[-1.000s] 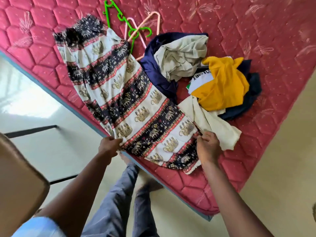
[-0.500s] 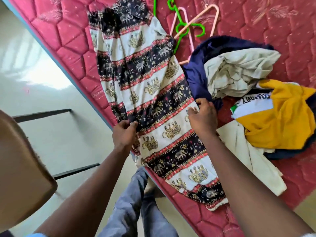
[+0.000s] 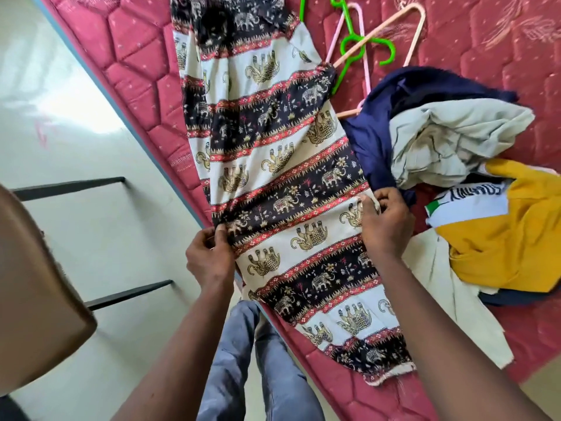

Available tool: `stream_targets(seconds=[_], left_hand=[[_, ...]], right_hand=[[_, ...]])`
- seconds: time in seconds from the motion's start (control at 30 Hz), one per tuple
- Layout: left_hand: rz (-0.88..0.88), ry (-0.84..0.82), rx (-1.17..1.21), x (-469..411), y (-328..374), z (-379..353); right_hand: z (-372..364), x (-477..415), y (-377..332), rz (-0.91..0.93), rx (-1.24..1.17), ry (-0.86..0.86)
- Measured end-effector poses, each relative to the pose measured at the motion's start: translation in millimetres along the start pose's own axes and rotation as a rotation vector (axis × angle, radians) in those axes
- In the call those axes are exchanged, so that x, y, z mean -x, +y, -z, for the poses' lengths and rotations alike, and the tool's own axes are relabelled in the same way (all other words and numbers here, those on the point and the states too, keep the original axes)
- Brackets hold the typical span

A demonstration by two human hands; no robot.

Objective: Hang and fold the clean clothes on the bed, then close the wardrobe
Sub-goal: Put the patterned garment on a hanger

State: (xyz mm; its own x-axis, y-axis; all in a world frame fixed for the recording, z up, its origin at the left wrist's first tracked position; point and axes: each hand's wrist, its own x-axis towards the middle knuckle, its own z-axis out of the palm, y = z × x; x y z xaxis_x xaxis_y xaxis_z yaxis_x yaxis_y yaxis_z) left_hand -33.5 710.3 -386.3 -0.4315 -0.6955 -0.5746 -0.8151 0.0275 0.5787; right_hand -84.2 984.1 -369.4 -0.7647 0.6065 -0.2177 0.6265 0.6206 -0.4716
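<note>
Elephant-print garment [image 3: 282, 189], banded cream, black and red, lies flat, each hand's grip pinching an edge.

The white band [image 3: 467, 208] on the yellow garment [image 3: 501, 247] carries dark block lettering (upside down, creased), unreadable.
</note>
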Motion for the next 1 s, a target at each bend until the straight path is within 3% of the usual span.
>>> stream_targets(seconds=[0.2,0.37,0.47,0.6,0.7,0.87,1.0], left_hand=[[-0.133,-0.047,-0.111,8.7,-2.7,-2.9],[-0.130,-0.024,-0.083,17.2,2.4,-2.1],[-0.128,-0.074,-0.086,16.1,4.2,-2.2],[-0.164,-0.026,-0.213,16.7,3.6,-4.7],[-0.149,0.008,-0.181,20.8,1.5,-8.1],[-0.092,0.012,-0.067,25.9,8.5,-18.7],[-0.010,-0.077,-0.042,7.3,10.5,-15.4]], right_hand=[[5.4,24.3,-9.9,0.327,0.165,0.153],[4.0,44.8,-9.1,0.598,0.352,0.130],[3.0,44.4,-5.1,0.650,0.395,0.075],[-2.1,35.1,-3.0,0.646,0.417,-0.053],[-5.1,33.8,-6.5,0.617,0.388,-0.140],[-9.4,23.4,-12.9,0.237,0.005,-0.190],[-11.6,13.7,-24.4,0.106,-0.006,-0.184]])
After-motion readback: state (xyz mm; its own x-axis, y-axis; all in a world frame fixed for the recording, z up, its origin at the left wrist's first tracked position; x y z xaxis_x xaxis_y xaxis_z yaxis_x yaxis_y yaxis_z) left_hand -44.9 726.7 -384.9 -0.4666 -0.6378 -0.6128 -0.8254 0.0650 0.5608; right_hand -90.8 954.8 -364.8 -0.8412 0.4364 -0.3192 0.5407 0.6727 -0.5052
